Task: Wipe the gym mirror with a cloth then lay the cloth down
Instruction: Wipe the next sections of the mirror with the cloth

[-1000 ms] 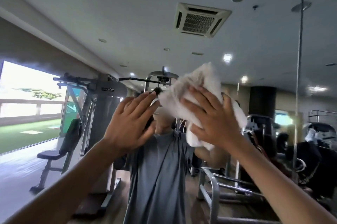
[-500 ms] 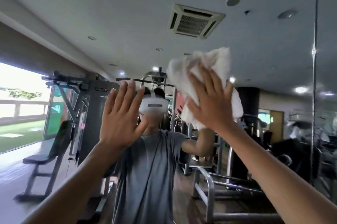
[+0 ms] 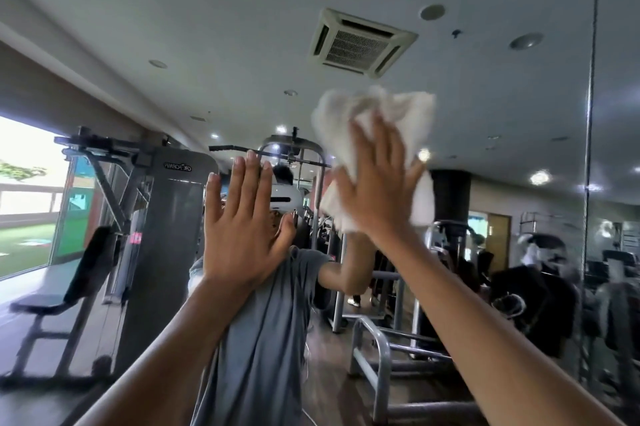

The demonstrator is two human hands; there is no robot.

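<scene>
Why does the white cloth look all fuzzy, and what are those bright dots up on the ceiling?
Head view: the cloth is smeared by motion blur under the right hand, while the left hand looks sharper; the dots are ceiling lights reflected in the mirror, glaring slightly; the window at far left is washed out white.

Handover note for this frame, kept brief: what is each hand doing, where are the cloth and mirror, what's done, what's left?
Left hand: fingers straight, palm raised flat toward the mirror, holding nothing.
Right hand: straight, spread fingers press the white cloth against the glass, up high.
Done: the cloth is on the mirror, mid-wipe.
Left: finish wiping, then lay the cloth down. No spot for it shows in this view.
</scene>
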